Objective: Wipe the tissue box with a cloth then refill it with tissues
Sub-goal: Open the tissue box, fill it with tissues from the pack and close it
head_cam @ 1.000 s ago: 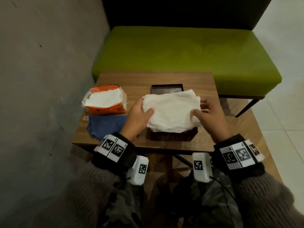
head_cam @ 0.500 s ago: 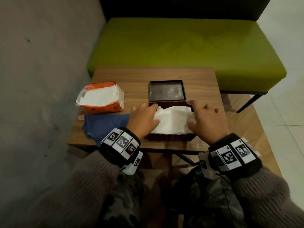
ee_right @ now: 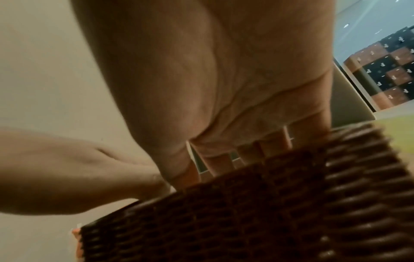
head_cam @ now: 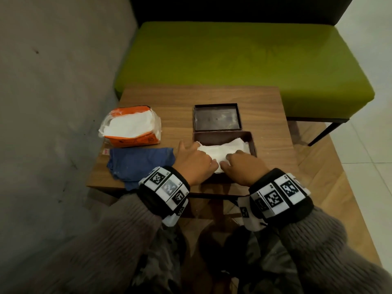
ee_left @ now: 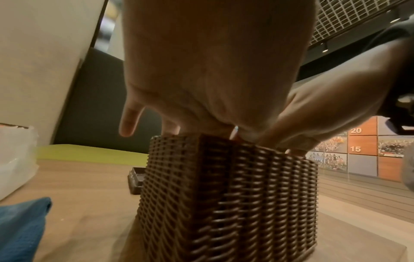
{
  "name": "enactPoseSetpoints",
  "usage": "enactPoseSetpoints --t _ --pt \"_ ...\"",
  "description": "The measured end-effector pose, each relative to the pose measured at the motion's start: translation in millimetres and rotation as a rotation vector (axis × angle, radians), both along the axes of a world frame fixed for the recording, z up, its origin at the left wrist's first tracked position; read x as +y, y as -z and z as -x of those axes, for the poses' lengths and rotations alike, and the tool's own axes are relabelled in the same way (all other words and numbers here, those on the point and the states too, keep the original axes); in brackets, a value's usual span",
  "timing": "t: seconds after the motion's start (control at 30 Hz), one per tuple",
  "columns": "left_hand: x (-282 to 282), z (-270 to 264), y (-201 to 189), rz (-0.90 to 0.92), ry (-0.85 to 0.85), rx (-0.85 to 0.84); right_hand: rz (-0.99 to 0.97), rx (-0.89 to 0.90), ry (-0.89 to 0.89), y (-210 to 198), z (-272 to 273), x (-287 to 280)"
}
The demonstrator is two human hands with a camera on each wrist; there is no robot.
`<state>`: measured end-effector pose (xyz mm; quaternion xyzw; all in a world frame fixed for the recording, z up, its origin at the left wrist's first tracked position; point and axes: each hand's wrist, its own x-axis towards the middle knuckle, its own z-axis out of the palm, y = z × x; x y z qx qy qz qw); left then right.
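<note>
While both flat-fingered hands, left hand [head_cam: 194, 164] and right hand [head_cam: 244, 166], are pressing white tissues [head_cam: 222, 149] into the brown woven tissue box [head_cam: 252, 143], its dark lid [head_cam: 217, 117] is lying just beyond.

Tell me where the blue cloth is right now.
In the head view the blue cloth lies on the wooden table near its left front edge, just in front of the orange tissue pack and left of the left hand.

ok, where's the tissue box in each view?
Head: tissue box centre of the table, under both hands, white tissues inside.
Left wrist: woven box fills lower centre, below the left hand.
Right wrist: woven wall across the bottom right.
Shared landmark: green bench behind, also visible left of the box in the left wrist view.
</note>
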<state>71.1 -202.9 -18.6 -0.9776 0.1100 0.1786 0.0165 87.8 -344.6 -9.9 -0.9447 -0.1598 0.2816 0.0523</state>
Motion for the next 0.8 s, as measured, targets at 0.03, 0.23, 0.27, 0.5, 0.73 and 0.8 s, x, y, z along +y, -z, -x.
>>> enactPoseSetpoints --t 0.03,0.23,0.27,0.5,0.73,0.8 --pt "-0.1 -2.3 2.6 -0.014 0.004 0.06 0.049 0.043 -0.043 2.0 -1.7 1.4" --pt "10.7 -1.5 -9.0 0.156 0.026 0.047 0.131 0.056 -0.093 8.9 1.8 3.8" --pt "19.3 0.3 -17.1 0.272 -0.001 -0.071 0.079 0.024 -0.04 9.0 4.2 3.2" --pt "159.5 -29.3 -30.8 0.426 -0.395 -0.46 -0.257 -0.228 -0.079 -4.8 35.3 12.6" --pt "207.6 -48.2 0.0 0.23 -0.344 -0.113 -0.368 -0.319 -0.069 22.4 45.7 18.2" --pt "208.0 -49.9 6.4 0.207 -0.317 -0.09 -0.407 -0.347 -0.049 28.1 48.9 17.9"
